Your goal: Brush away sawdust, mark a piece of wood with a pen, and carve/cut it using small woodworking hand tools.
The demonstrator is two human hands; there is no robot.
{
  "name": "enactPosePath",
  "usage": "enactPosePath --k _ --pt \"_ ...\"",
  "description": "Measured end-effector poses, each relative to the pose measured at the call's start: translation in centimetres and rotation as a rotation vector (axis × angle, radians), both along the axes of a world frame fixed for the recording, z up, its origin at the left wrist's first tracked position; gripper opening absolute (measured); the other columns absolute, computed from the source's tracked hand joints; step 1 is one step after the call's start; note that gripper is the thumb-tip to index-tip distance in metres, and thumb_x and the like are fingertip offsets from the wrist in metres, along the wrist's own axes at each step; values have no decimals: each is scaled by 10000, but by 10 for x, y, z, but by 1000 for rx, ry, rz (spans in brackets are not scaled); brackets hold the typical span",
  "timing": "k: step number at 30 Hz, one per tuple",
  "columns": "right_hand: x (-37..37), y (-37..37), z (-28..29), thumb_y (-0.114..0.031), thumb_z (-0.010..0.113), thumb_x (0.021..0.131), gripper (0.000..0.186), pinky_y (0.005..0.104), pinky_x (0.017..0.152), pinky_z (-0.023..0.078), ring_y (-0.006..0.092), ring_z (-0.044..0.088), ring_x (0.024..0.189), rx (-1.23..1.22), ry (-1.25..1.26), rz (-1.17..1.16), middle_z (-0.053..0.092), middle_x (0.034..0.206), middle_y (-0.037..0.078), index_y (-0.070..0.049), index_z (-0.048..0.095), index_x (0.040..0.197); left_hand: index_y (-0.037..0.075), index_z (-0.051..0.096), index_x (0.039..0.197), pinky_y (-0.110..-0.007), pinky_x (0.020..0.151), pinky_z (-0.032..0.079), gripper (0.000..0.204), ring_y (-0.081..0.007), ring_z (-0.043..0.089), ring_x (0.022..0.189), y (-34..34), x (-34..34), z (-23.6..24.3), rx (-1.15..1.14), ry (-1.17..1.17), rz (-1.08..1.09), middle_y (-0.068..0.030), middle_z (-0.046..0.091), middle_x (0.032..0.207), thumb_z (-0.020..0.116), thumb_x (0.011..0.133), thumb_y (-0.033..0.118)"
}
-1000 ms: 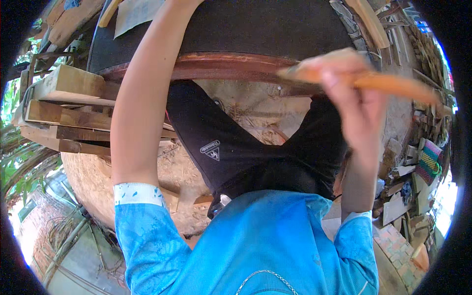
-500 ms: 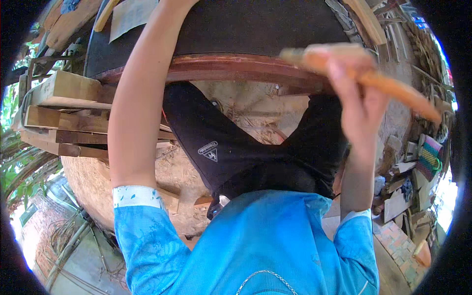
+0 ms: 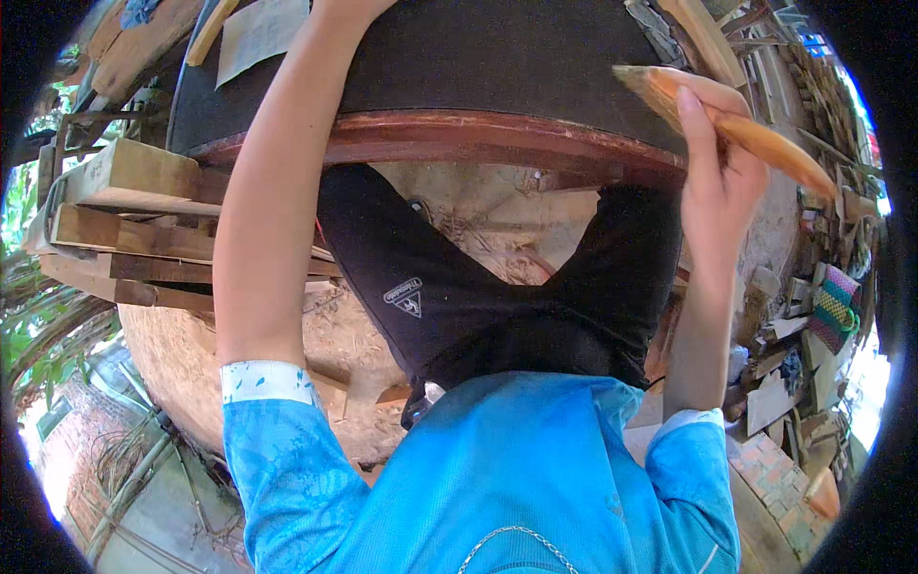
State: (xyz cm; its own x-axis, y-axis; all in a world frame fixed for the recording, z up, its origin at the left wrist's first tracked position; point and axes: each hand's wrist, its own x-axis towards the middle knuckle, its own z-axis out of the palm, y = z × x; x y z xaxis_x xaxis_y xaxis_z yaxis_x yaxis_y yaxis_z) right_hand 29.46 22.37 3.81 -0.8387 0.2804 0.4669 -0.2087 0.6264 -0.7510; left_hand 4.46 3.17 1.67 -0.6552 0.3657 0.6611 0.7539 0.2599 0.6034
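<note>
Head view: right hand point(image 3: 722, 172) grips a wooden tool point(image 3: 776, 149) near the black surface point(image 3: 497, 57)

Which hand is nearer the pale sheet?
Left: the left hand, mostly out of frame, is just right of the pale sheet; the right hand is much farther right.

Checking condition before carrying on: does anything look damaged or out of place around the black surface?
Yes: the red-brown edge along the near side of the black surface looks worn, with paler streaks; the ragged grey strip at upper right looks torn.
</note>
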Motion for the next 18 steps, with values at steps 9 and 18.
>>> enactPosePath --k 9,18 --pt "16 1 23 -135 611 1018 155 274 906 498 123 676 943 -123 -188 51 750 995 57 -23 716 1005 4 687 843 -320 556 413 383 -139 527 558 -2 0 0 -32 -28 32 -53 531 607 515 1066 264" --pt "-7 -25 -4 -116 628 1023 130 250 892 508 98 672 955 -136 -203 193 741 988 42 -14 707 1041 -2 689 838 -348 573 426 387 -172 552 568 0 -3 -2 -27 32 41 -84 555 617 519 1065 261"
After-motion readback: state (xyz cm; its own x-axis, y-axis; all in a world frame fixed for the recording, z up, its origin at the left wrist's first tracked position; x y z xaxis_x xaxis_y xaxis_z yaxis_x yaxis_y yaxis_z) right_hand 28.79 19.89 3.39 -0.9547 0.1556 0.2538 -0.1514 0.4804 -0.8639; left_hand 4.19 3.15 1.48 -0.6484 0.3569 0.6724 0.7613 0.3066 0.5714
